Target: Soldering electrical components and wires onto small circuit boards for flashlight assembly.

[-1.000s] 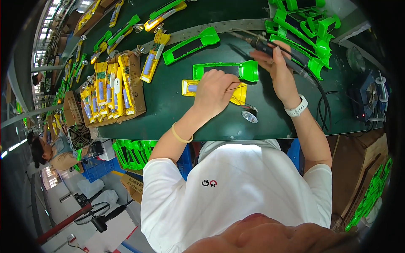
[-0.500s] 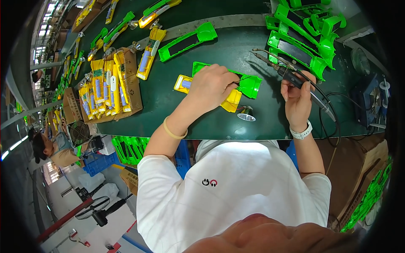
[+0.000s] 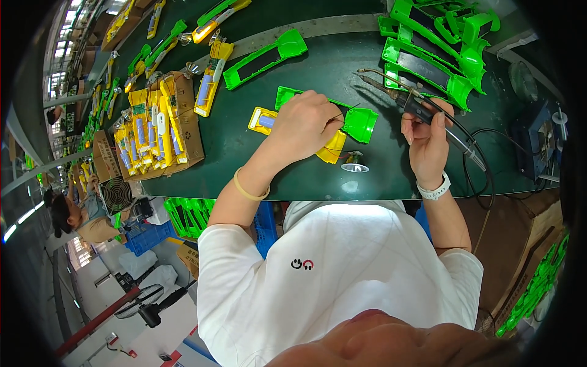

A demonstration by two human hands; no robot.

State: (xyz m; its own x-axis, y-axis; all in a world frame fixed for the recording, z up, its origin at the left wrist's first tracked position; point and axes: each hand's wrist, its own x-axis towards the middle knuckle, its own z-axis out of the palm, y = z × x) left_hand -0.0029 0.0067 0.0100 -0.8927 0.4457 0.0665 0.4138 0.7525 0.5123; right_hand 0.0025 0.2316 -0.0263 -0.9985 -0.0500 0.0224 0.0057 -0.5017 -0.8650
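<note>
My left hand (image 3: 304, 124) is closed in a pinch over a yellow lamp housing (image 3: 332, 148) and a green lamp shell (image 3: 361, 124). From its fingertips a thin dark wire (image 3: 347, 112) sticks out above the shell. The hand hides the middle of both parts; a lilac battery cell (image 3: 266, 122) shows at the yellow housing's left end. Beside its right end lies a silver reflector (image 3: 354, 167), joined by thin leads. My right hand (image 3: 426, 134) is wrapped round a soldering iron (image 3: 418, 111) with a metal feed tube, its tip pointing left, apart from the shell.
A cardboard box (image 3: 191, 125) of yellow housings with cells stands left. Green shells (image 3: 428, 68) are piled at the far right, and a single green shell (image 3: 265, 59) lies farther back. A blue soldering unit (image 3: 531, 137) with a cable stands right. Another person (image 3: 92, 223) sits far left.
The dark wire at my left fingertips now sticks up more plainly above the green shell. My right hand still holds the iron; the whole view has shifted slightly.
</note>
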